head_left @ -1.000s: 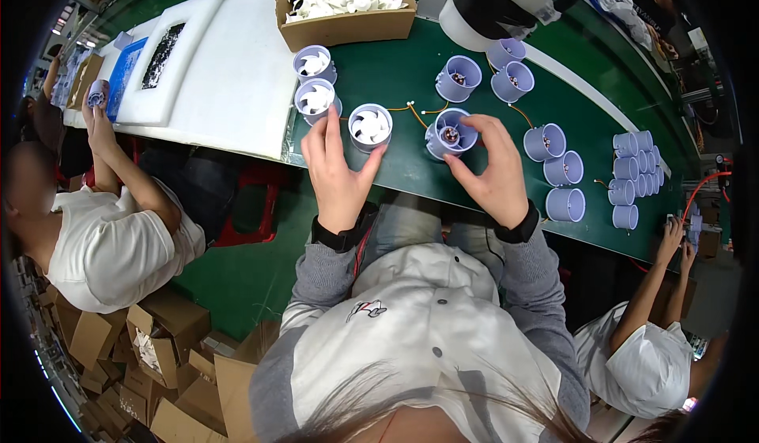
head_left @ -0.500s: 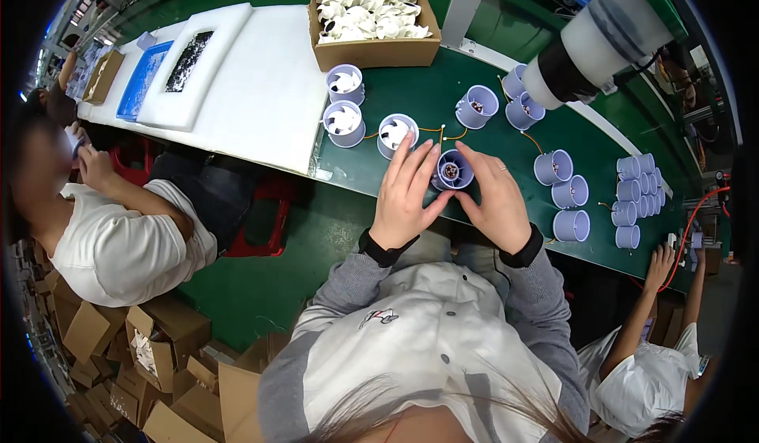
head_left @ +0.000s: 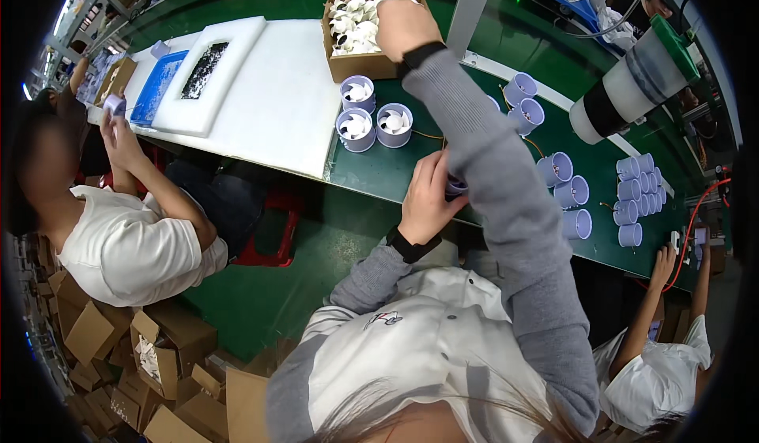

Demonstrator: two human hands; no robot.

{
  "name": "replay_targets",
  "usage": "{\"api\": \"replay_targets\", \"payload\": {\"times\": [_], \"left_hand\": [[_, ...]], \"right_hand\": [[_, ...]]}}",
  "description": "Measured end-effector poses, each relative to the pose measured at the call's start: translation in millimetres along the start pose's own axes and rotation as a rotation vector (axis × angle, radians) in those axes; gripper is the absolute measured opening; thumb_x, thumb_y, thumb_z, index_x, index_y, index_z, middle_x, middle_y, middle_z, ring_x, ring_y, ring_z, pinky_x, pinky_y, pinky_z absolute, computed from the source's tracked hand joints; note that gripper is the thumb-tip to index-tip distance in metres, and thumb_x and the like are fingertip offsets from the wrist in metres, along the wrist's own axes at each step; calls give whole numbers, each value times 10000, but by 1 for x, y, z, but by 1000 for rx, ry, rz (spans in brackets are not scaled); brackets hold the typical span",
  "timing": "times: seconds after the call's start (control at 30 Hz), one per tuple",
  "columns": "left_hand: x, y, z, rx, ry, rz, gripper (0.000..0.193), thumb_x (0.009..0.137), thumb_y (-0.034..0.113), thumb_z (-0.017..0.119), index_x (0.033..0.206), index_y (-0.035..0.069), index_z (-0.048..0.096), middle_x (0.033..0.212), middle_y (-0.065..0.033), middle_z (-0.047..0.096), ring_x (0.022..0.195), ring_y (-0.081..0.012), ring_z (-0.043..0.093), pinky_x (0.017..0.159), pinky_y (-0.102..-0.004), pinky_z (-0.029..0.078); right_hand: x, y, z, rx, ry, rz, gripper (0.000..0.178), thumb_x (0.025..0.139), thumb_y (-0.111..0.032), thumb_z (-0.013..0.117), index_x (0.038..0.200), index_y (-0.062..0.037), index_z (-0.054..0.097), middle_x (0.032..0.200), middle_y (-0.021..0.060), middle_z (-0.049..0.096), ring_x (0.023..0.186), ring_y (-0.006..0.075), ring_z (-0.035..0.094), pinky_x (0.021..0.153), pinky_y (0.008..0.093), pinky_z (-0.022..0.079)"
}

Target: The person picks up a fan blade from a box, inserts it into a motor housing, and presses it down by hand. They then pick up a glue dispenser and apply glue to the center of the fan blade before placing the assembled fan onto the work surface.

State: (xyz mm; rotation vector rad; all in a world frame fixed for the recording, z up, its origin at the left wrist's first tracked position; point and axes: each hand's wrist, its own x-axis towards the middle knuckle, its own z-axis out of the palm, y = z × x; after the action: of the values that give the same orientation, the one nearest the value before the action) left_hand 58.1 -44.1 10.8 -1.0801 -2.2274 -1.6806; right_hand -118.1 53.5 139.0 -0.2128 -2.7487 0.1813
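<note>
My left hand (head_left: 427, 198) is wrapped round the near side of a lavender cylindrical fan housing (head_left: 456, 187) at the table's front edge; my right sleeve hides much of that housing. My right arm stretches across the table, and my right hand (head_left: 407, 29) is over a cardboard box (head_left: 364, 67) heaped with white fan impellers (head_left: 354, 18). Its fingertips are down among the impellers and hidden. Left of my arm stand three lavender housings with white impellers in them (head_left: 394, 124).
Several lavender housings (head_left: 571, 192) stand at the right, some with orange wires, with a denser cluster (head_left: 628, 190) beyond. A clear cylinder with a black band (head_left: 624, 95) juts in at upper right. White foam (head_left: 261, 87) covers the left table. Co-workers (head_left: 134, 245) sit on both sides.
My right hand has left the housing and moved up and away to the box of impellers. My left hand stays at the housing. The co-worker at left has raised their hands with a lavender part.
</note>
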Motion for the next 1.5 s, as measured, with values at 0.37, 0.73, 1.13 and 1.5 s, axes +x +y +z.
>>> {"api": "replay_targets", "payload": {"times": [0.37,0.73,1.13,1.5], "left_hand": [[-9,-18,5,-182,36,-43,569,735,111,703,1242,2,469,1177,-204,524,1110,-389,484,903,-408,431],[21,33,-16,-224,-119,-328,588,767,272,715,1262,54,483,1177,-143,547,1075,-330,541,902,-372,441],[-6,-20,13,-53,17,-116,857,647,173,813,1358,-1,368,1058,-152,583,970,-322,567,817,-399,477],[-2,-11,7,47,99,-18,877,639,55,792,1383,-9,331,1087,-151,595,971,-320,574,813,-385,485]], "right_hand": [[24,-34,36,-41,-71,183,245,823,-84,542,1011,-54,696,1012,145,665,928,296,653,765,393,536],[-180,-18,-61,2765,-350,-66,454,822,-216,612,1221,-36,491,1213,164,473,924,264,531,815,396,452],[-219,46,-78,2158,-96,232,444,744,-192,711,1122,-23,550,1095,76,501,844,173,542,704,288,445],[-220,77,-31,694,-98,-135,211,707,-14,680,911,3,627,994,113,577,849,214,605,689,287,505]]}}
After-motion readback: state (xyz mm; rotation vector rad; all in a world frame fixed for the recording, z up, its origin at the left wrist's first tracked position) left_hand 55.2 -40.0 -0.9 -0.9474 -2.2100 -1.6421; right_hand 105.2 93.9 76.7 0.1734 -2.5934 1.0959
